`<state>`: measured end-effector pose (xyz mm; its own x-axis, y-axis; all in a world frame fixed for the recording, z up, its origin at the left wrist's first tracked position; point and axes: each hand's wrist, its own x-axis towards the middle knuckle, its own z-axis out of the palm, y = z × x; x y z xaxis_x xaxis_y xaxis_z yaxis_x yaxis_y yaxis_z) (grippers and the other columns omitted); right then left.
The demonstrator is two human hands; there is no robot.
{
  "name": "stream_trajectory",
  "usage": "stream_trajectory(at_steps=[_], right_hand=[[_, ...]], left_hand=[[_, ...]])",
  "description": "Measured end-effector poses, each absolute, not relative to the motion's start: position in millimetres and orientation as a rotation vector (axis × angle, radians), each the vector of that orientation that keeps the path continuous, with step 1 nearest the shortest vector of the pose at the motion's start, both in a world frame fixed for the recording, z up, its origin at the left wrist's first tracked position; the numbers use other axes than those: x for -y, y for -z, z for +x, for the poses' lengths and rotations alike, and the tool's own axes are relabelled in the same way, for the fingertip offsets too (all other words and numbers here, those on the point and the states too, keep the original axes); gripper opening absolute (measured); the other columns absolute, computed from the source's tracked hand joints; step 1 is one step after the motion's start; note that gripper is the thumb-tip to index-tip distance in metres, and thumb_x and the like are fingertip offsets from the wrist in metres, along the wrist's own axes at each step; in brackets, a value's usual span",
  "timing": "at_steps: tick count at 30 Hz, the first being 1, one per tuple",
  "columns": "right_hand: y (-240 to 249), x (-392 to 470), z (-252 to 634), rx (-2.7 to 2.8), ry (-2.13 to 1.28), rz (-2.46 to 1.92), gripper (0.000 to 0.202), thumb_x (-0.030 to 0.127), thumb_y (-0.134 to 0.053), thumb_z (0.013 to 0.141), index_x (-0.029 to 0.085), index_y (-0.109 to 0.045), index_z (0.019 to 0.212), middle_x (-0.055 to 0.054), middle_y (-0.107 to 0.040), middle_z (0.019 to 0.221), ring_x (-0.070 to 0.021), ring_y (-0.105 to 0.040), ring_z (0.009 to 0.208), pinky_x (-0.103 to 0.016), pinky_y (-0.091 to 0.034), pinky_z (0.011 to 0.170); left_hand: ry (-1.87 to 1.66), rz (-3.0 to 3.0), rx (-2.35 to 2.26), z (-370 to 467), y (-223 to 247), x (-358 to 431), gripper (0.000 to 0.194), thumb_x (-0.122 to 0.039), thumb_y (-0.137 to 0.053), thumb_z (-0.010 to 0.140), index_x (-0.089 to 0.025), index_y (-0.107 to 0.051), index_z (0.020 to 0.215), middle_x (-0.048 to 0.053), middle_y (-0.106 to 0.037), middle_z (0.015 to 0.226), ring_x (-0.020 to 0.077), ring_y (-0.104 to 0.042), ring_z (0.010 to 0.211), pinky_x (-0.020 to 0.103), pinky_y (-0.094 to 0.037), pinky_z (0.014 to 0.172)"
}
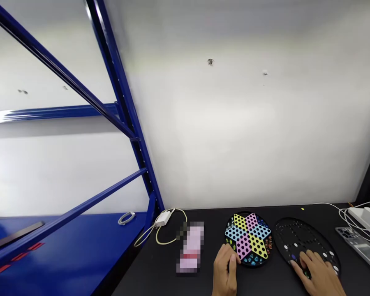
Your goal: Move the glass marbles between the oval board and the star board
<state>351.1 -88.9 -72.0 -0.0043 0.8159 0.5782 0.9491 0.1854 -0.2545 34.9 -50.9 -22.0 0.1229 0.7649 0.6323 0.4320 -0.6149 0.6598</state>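
Note:
A round Chinese checkers board point(248, 239) with a yellow, pink and blue star lies on the black table. Coloured marbles fill the pockets around its star. My left hand point(225, 269) is at the board's lower left rim, its fingers curled and its thumb close to them; whatever they hold is hidden. Farther right lies a round black tray point(283, 230) with small holes and several white pieces. Over its lower part is my right hand point(320, 273), thumb stretched out and apart from the bent fingers. A blue piece point(293, 256) sits near that thumb.
Left of the board lies a blurred pink-and-white item point(191, 248). A white adapter point(163, 218) with its cable is behind it. At right are a grey flat case point(362, 248) and a white power strip point(366, 218) with wires. A blue metal rack point(123, 90) stands at left.

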Motion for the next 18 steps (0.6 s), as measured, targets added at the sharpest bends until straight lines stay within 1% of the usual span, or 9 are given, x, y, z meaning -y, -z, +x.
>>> stream_trajectory(at_steps=[3, 9, 14, 18], right_hand=[[71.3, 90.3, 352.1, 1.833, 0.264, -1.655, 0.039, 0.059, -0.047, 0.094, 0.029, -0.059, 0.073, -0.006, -0.064, 0.072, -0.0225, -0.061, 0.064, -0.031, -0.037, 0.053], [73.6, 92.7, 346.4, 1.822, 0.209, -1.735, 0.043, 0.051, -0.046, 0.095, 0.028, -0.046, 0.059, 0.001, -0.056, 0.052, -0.0181, -0.057, 0.043, -0.029, -0.032, 0.045], [74.2, 94.3, 346.9, 1.907, 0.108, -1.803, 0.042, 0.045, -0.043, 0.098, 0.027, -0.051, 0.061, 0.0, -0.062, 0.054, -0.0195, -0.063, 0.049, -0.029, -0.03, 0.05], [68.0, 90.2, 346.6, 1.871, -0.096, -1.832, 0.046, 0.044, -0.041, 0.098, 0.025, -0.051, 0.057, -0.002, -0.059, 0.053, -0.0189, -0.056, 0.049, -0.031, -0.026, 0.053]], left_hand=[[-1.499, 2.096, -1.152, 34.7, 23.0, 51.2, 0.052, -0.038, -0.023, 0.108, -0.022, -0.052, 0.068, 0.002, -0.056, 0.068, 0.0178, -0.055, 0.067, 0.03, -0.043, 0.067], [-1.489, 2.08, -1.149, 34.5, 22.3, 51.8, 0.052, -0.038, -0.023, 0.108, -0.022, -0.052, 0.069, 0.002, -0.056, 0.068, 0.0183, -0.055, 0.067, 0.031, -0.043, 0.068], [-1.494, 2.071, -1.136, 34.5, 22.7, 51.4, 0.051, -0.038, -0.024, 0.108, -0.021, -0.052, 0.069, 0.001, -0.055, 0.069, 0.0174, -0.054, 0.067, 0.03, -0.042, 0.068], [-1.506, 2.029, -1.125, 35.5, 23.0, 50.5, 0.05, -0.039, -0.025, 0.108, -0.022, -0.052, 0.069, 0.002, -0.055, 0.069, 0.0179, -0.054, 0.068, 0.03, -0.041, 0.067]])
